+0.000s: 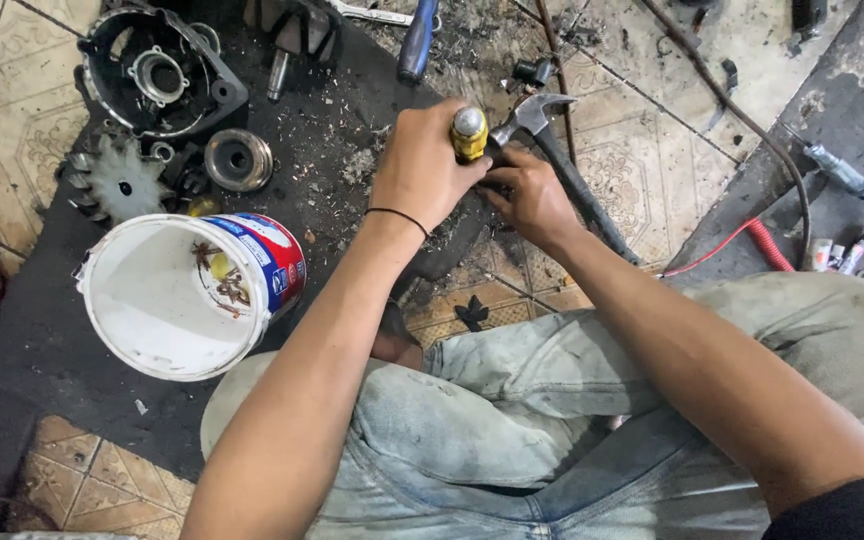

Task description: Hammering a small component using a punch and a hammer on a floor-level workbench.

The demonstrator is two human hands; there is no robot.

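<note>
Head view: left hand (422, 165) clenched on yellow-handled screwdriver (469, 135), right hand (532, 195) pinching the hidden part; best kept upright, steady.

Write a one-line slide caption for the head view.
Seated on a tiled floor, left hand grips a yellow-handled tool, right hand beside a claw hammer, white bucket nearby.

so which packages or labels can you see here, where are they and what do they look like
White plastic bucket: lies tipped on the dark mat at left, beside the left forearm; round, white inside, with a printed label band in blue, red and white round its outside.
Small packets: at the right edge by the red coiled wire; too small to describe further.
No signs or screens in view.
</note>
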